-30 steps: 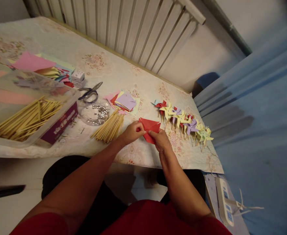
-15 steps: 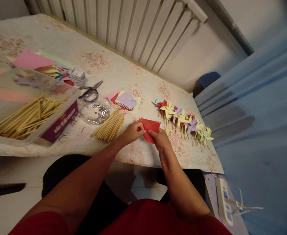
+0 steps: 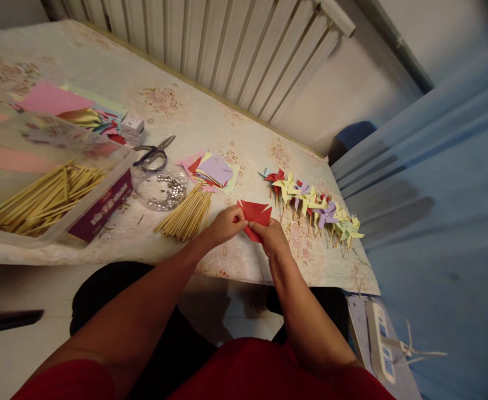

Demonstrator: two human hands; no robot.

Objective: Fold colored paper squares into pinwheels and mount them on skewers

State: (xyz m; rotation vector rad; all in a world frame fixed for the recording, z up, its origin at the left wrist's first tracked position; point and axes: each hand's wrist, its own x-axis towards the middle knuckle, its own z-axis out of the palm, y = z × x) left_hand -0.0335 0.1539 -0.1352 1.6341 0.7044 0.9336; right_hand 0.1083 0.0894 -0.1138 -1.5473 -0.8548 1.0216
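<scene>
One red paper pc [image 3: 255,210] was pinched by L hand [image 3: 227,223] & R hand [image 3: 271,234], w/ stick pile [image 3: 187,214] nearby on bench [image 3: 244,264].

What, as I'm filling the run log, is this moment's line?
left hand: holds red paper | right hand: holds same paper | left of hands: sticks, scissors | right of hands: pinwheels

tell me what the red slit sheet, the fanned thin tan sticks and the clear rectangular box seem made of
Red slit sheet: probably matte paper or thin card, with crisp cut edges. Fanned thin tan sticks: likely bare wood or bamboo, by their dull yellowish look. Clear rectangular box: apparently smooth plastic, given its translucent walls.
</scene>
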